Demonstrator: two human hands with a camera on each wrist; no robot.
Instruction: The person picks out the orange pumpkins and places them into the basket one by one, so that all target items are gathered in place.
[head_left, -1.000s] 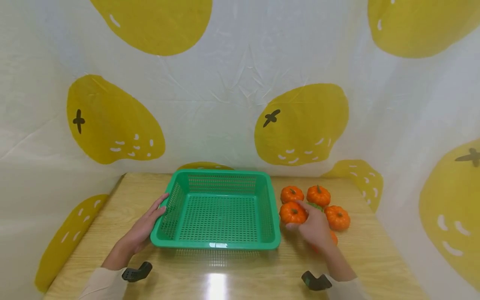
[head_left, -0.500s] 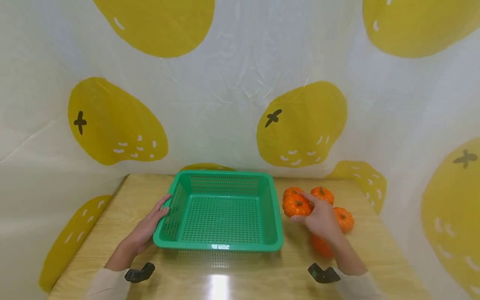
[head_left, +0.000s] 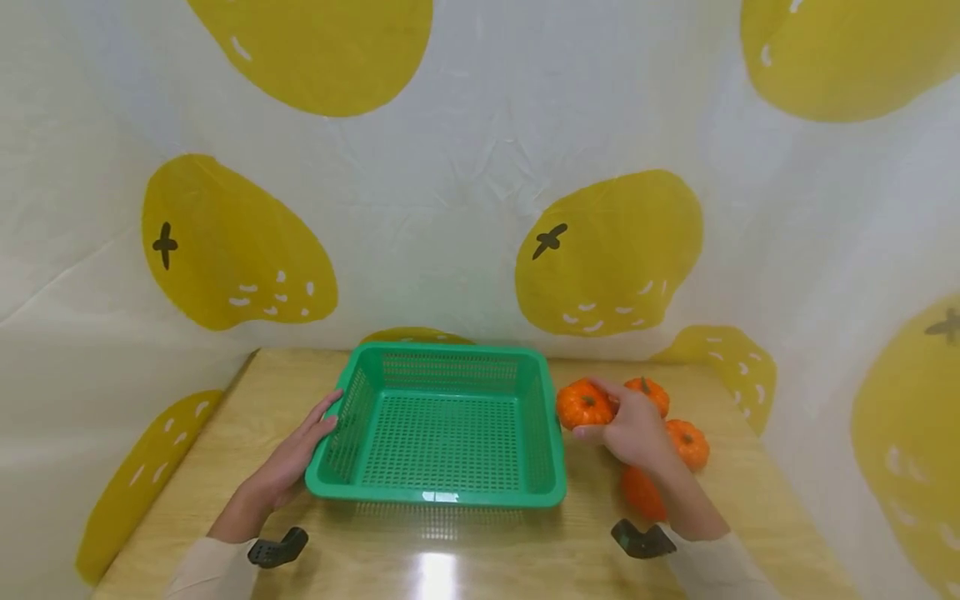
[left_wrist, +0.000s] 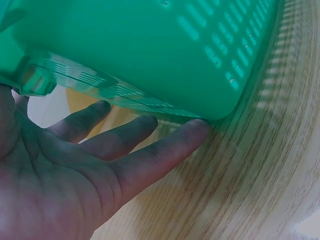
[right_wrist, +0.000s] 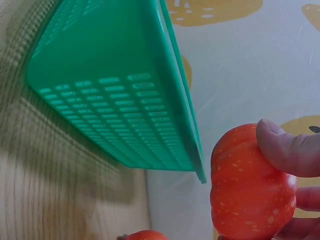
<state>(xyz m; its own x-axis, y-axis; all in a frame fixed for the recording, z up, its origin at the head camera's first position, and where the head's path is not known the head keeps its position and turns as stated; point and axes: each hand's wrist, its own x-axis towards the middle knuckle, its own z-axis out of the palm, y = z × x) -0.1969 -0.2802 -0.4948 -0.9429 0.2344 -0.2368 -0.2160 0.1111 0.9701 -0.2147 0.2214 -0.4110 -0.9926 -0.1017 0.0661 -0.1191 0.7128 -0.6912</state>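
Note:
In the head view a small orange pumpkin (head_left: 583, 405) is gripped by my right hand (head_left: 637, 429), just off the basket's right rim. The right wrist view shows my thumb (right_wrist: 290, 150) on one side of this pumpkin, raised above the table at about rim height. A green slotted plastic basket (head_left: 435, 497) stands in the middle with a bare floor inside. My left hand (head_left: 292, 458) lies against its left side. In the left wrist view the outstretched fingers (left_wrist: 155, 152) touch the lower wall of the basket.
More orange pumpkins sit to the right: one at the back (head_left: 650, 395), one farther right (head_left: 687, 445), and one (head_left: 642, 493) partly hidden by my right forearm. The wooden table (head_left: 360, 554) meets a white curtain (head_left: 427, 267) printed with yellow fruit.
My right hand has taken hold of the pumpkin, lifted it and shifted it slightly left toward the basket rim. The left hand and basket stay in place.

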